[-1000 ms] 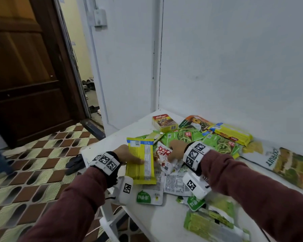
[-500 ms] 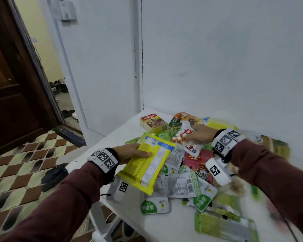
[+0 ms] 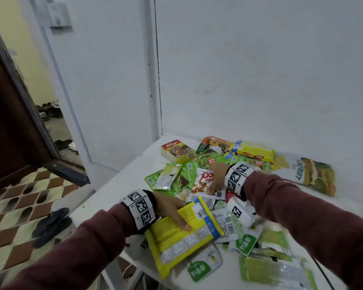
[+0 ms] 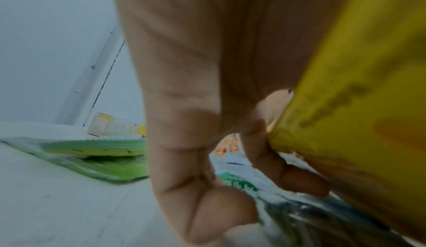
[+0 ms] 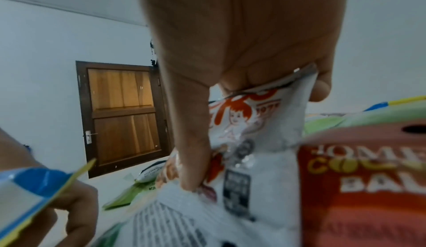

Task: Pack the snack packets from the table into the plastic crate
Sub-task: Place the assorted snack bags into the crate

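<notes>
Many snack packets lie heaped on the white table (image 3: 113, 193). My left hand (image 3: 176, 214) grips a large yellow packet (image 3: 184, 233) by its edge, thumb on top, over the table's near side. In the left wrist view the fingers (image 4: 285, 174) curl under that yellow packet (image 4: 359, 86). My right hand (image 3: 217, 178) pinches a white-and-red packet (image 3: 201, 181) in the middle of the heap. The right wrist view shows the thumb (image 5: 191, 150) pressed on this white packet (image 5: 262, 123). No crate is in view.
A cereal box (image 3: 177, 150), a second yellow packet (image 3: 253, 152) and a jackfruit bag (image 3: 310, 174) lie at the back by the wall. A red packet (image 5: 359, 178) lies by my right hand. Sandals (image 3: 50, 225) sit on the tiled floor on the left.
My left hand has brought the yellow packet lower and nearer to me, turning it. My right hand, still holding the white-and-red packet, has drawn back from the far packets.
</notes>
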A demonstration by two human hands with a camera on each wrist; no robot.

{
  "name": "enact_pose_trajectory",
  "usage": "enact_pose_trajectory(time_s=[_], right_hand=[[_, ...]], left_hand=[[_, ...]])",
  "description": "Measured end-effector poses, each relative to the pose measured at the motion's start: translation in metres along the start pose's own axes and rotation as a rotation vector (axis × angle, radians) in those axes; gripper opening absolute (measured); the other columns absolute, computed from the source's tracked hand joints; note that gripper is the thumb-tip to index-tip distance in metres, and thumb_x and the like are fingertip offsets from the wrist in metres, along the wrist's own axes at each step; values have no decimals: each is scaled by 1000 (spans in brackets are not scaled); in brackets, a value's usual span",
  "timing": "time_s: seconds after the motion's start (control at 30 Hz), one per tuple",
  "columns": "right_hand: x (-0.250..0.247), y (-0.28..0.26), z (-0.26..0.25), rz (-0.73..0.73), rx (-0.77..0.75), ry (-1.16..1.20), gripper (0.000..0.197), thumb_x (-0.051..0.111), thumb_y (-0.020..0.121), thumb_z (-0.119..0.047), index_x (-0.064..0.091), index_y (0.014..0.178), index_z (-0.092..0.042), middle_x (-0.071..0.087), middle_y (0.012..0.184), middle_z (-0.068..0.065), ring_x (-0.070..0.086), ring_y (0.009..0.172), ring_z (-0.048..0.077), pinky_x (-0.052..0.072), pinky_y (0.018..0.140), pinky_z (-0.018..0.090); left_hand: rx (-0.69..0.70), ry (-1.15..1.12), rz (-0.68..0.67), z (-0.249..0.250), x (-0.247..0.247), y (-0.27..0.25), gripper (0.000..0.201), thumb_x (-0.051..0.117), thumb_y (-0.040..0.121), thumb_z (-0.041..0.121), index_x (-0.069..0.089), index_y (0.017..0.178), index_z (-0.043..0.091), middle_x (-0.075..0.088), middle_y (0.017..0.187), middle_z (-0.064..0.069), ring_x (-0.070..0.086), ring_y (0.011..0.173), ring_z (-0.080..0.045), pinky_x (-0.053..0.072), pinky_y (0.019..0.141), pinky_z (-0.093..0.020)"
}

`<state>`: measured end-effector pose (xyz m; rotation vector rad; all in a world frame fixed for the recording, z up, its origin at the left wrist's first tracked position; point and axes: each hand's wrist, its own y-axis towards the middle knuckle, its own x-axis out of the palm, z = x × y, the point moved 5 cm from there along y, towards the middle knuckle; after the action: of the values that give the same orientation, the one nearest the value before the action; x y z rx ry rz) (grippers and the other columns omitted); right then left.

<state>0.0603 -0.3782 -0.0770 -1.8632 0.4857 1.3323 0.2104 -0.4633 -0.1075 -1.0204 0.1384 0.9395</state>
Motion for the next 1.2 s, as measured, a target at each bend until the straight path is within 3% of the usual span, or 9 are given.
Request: enact_pose_trajectory(time_s=[0.17, 0.43, 0.57, 0.67, 0.77, 0.9, 1.03, 1.13, 1.2], right_hand=[[-7, -8, -1, 5, -63, 1, 38, 77, 72, -26, 56, 98, -9, 57, 101, 5, 60, 91, 21, 47, 73, 27], [-65, -63, 35, 233, -136, 334, 31, 79, 69, -12, 50, 63, -20, 56, 66, -5, 52, 60, 9, 40, 50, 14], [-49, -98, 75, 31, 25, 348, 51, 83, 56, -33, 65, 84, 6, 69, 91, 23, 60, 70, 18, 48, 64, 27], [-5, -109, 92, -189, 107, 360, 55, 82, 59, -33, 67, 94, 6, 69, 102, 20, 64, 78, 18, 49, 62, 19], [21, -115, 90, -261, 107, 451, 11, 75, 75, -10, 68, 84, -11, 75, 85, -2, 67, 70, 4, 51, 71, 14], [27, -112, 87, -198, 145, 378, 44, 80, 69, -20, 67, 104, 3, 68, 111, 17, 65, 99, 26, 49, 96, 39], [29, -116, 82, -183, 187, 329, 56, 79, 70, -26, 61, 114, 5, 64, 118, 17, 61, 107, 30, 48, 98, 39], [27, -124, 74, -213, 171, 349, 16, 75, 76, -20, 72, 90, -15, 71, 95, 2, 64, 96, 15, 49, 91, 24], [23, -127, 68, -233, 156, 408, 42, 70, 81, -9, 68, 46, -34, 64, 53, -19, 63, 62, -10, 47, 63, 5]], left_hand=[[71, 30, 37, 8, -6, 1, 42, 60, 89, 19, 51, 128, 5, 56, 131, -13, 56, 117, -26, 46, 93, -28], [274, -273, 108, 31, -29, -7, 33, 60, 83, -5, 55, 100, 23, 70, 82, 21, 65, 76, 6, 53, 71, -13], [239, -51, 20, 46, -10, 4, 41, 70, 79, 15, 55, 117, 20, 66, 109, 14, 62, 100, -5, 49, 89, -20], [201, 139, 9, 53, -2, 16, 53, 69, 82, 22, 48, 130, 17, 50, 136, -2, 47, 124, -20, 38, 103, -29], [197, 206, -19, 59, 2, 24, 53, 66, 85, 22, 45, 134, 18, 44, 141, -1, 43, 128, -20, 36, 107, -32], [159, 269, -37, 62, 3, 26, 53, 66, 85, 26, 46, 133, 15, 48, 139, -3, 47, 126, -23, 37, 108, -37], [160, 255, -31, 60, 3, 28, 51, 67, 85, 25, 48, 131, 13, 52, 135, -5, 50, 123, -24, 39, 106, -35], [157, 209, -27, 60, 3, 28, 47, 66, 85, 21, 50, 128, 12, 54, 133, -7, 53, 120, -24, 41, 100, -29], [159, 193, -33, 61, 4, 28, 45, 65, 86, 19, 51, 128, 11, 55, 132, -6, 54, 115, -22, 42, 96, -26]])
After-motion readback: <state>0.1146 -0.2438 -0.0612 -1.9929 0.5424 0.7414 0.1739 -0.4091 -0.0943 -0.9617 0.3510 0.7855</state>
